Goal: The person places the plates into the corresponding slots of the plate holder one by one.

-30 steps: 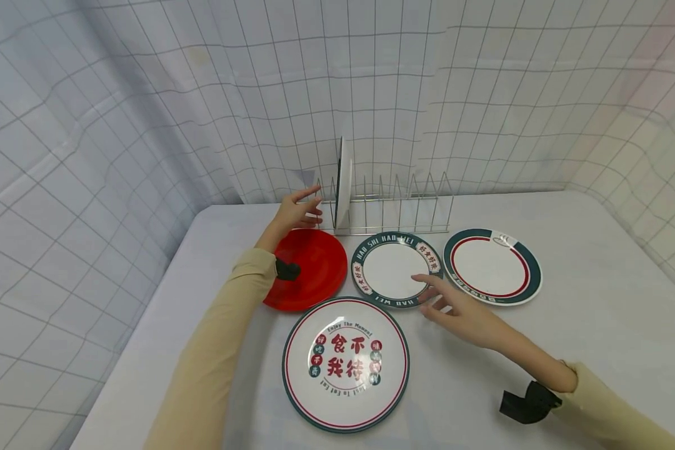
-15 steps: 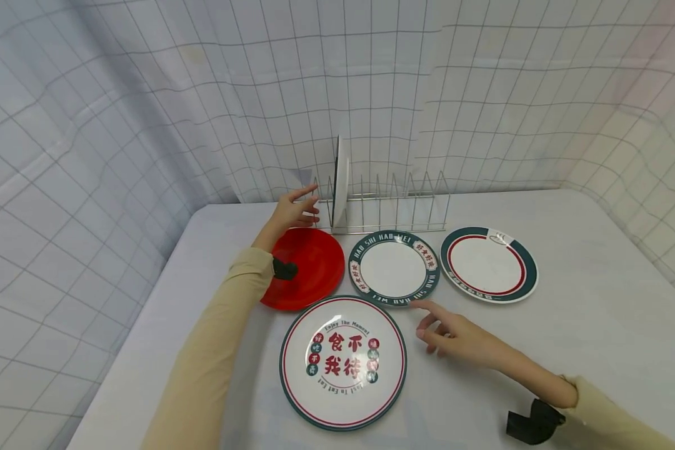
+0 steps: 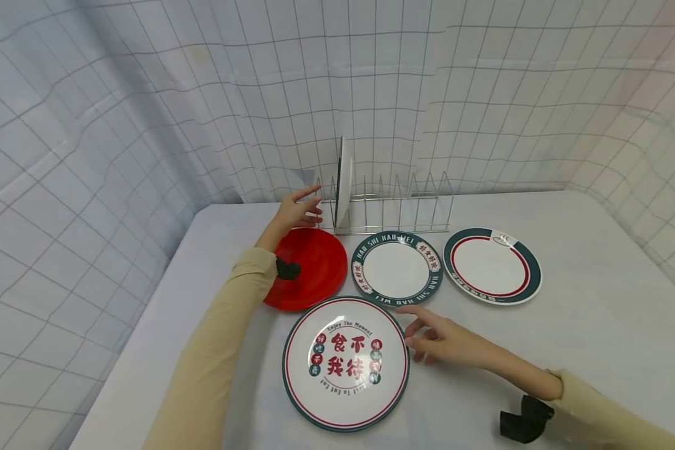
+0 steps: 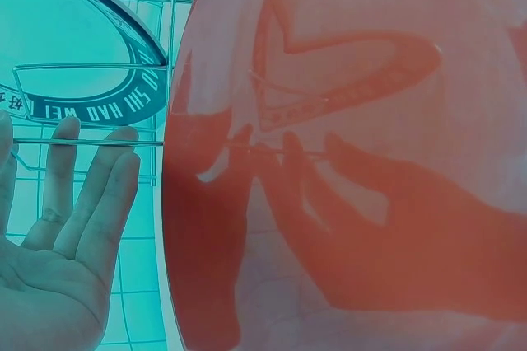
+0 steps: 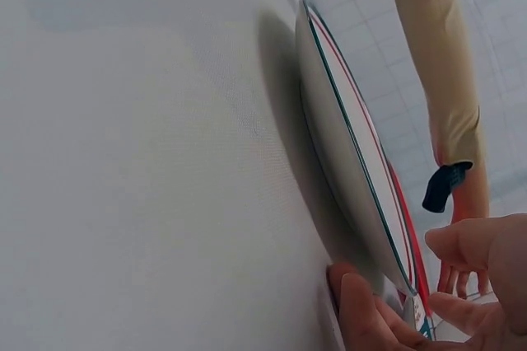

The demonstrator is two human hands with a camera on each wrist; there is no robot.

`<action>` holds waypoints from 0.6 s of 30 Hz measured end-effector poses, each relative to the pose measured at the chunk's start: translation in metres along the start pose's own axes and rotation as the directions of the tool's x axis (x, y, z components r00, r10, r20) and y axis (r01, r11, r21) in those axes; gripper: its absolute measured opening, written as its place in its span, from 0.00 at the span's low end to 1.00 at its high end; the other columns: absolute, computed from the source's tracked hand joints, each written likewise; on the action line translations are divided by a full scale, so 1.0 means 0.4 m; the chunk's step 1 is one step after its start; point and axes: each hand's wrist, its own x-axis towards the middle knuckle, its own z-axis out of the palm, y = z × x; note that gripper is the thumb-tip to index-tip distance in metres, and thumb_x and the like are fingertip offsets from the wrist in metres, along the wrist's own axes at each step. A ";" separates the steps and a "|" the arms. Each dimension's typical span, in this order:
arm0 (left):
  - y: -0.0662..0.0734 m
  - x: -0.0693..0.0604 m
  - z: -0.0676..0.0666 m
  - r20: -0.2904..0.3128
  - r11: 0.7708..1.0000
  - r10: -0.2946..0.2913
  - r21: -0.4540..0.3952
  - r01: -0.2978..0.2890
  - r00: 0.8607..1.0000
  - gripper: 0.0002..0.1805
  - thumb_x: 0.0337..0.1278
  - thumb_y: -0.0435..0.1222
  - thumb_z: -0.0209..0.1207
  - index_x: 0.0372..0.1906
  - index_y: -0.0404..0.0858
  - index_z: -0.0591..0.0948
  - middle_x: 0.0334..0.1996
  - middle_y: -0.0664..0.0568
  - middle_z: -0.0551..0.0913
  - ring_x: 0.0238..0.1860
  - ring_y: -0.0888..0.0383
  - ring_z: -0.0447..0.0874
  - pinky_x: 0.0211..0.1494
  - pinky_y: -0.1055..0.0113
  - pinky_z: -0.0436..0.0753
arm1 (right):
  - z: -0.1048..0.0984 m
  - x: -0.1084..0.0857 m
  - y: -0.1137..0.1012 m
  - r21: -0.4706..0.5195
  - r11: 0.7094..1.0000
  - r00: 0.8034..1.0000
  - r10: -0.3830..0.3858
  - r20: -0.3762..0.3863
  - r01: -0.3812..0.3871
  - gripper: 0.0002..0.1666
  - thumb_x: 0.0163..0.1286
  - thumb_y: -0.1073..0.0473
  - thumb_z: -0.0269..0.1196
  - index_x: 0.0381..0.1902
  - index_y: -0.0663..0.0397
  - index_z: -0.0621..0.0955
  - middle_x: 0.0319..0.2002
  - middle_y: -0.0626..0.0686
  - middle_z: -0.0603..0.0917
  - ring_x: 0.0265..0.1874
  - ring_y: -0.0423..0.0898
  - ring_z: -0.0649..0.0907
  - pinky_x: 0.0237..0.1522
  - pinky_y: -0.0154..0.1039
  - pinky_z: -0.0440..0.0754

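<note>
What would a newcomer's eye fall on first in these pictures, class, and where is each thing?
Probably the bright red plate, lying on the white table behind and left of the large white plate at the front. Next, perhaps, the one plate standing on edge in the wire rack at the back, with the left hand at the rack's left end and the right hand beside the large plate's right edge.

The white table (image 3: 596,300) bears a wire rack (image 3: 394,199), a red plate (image 3: 323,269) and three green-rimmed white plates (image 3: 345,387) (image 3: 395,270) (image 3: 490,267).
</note>
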 end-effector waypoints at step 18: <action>0.001 0.003 0.001 0.005 1.000 0.006 0.013 -0.006 1.000 0.26 0.70 0.42 0.52 0.71 0.49 0.66 0.51 0.28 0.79 0.46 0.40 0.86 0.51 0.53 0.84 | 0.047 0.057 -0.015 0.007 1.000 1.000 -0.012 -0.009 0.012 0.33 0.67 0.59 0.62 0.69 0.47 0.66 0.53 0.64 0.74 0.31 0.46 0.82 0.28 0.34 0.80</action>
